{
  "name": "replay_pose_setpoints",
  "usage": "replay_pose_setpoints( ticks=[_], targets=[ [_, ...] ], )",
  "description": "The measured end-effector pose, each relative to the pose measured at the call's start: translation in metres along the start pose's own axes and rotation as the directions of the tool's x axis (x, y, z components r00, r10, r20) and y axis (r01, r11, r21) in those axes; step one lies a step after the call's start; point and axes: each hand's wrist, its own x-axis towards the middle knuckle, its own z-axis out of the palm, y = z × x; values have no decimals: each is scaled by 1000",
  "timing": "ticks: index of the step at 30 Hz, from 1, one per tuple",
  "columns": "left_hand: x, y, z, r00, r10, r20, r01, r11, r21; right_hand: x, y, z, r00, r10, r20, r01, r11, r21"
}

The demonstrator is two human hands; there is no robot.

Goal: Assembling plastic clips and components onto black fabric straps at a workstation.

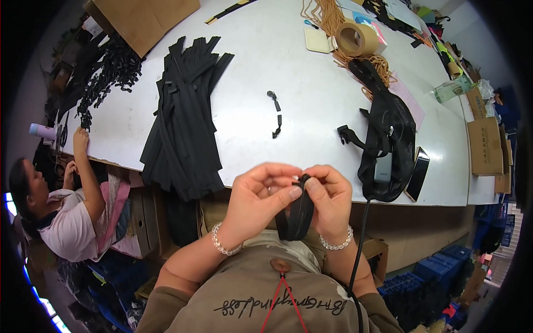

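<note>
Grip, left hand (258,197): thumb and forefinger pinched narrow on the top end of a black zipper strip (297,213), other fingers curled loose above it.
Grip, right hand (330,202): thumb and forefinger pinched on the same top end from the other side, fingertips of both hands almost meeting.
Zipper strip: folded double, held in the air just in front of the counter's near edge, above the person's chest; the two tails hang down between the wrists. Whether a slider sits at the pinch, cannot tell, too small.
Wrists: clear bead bracelet on each.
Counter (311,111): white, wide, curved by the lens.
Strip pile (183,122): stack of long black zipper strips, left of the hands, its lower end overhanging the near edge.
Small parts (276,114): a few black pieces lying loose mid-counter, well apart from the hands.
Black bag (388,141): mesh-and-strap item right of the hands, at the counter edge; dark phone (417,173) just beside it; a black cable drops from there past the right forearm.
Far end: tape roll (355,38) on a heap of tan cord (333,22).
Left far corner: heap of black buckles (108,69), cardboard box (141,19) behind it.
Co-worker (72,216): seated low left, one hand on the counter edge.
</note>
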Motion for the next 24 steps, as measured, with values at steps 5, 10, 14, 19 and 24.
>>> replay_pose_setpoints(
  ticks=[5,10,14,19,24],
  targets=[
    [21,32,1,990,139,10,-139,989,-50,27,-25,10,991,-109,84,93,980,178],
    [19,43,-7,844,535,-36,-454,748,484,32,-30,11,989,-81,125,52,974,219],
    [12,20,-5,906,418,-70,-316,778,543,32,-17,5,991,11,135,-54,945,322],
    [9,-8,-17,974,201,-99,-158,930,333,26,3,1,992,120,31,-124,951,283],
    [3,-17,-15,993,108,-54,-97,980,173,19,16,-6,995,96,-34,-91,987,135]
  ],
)
